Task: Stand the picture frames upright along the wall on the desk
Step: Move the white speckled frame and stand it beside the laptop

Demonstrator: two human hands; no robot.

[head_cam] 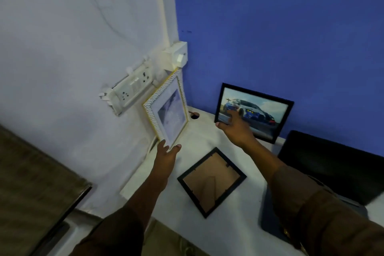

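We steady the white frame (167, 108) upright at far-left wall with left hand (166, 157), grip loose on its bottom edge, right hand (234, 129) open against car frame (253, 112); next, face-down frame (212, 181) near on desk (207, 137) needs lifting.

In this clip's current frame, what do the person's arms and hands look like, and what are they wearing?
Both hands are bare: no gloves, rings or watch show on the left hand or the right hand. Each forearm is uncovered up to a dark brown sleeve, loose and pushed back toward the elbow. Motion blur hides any finer detail.
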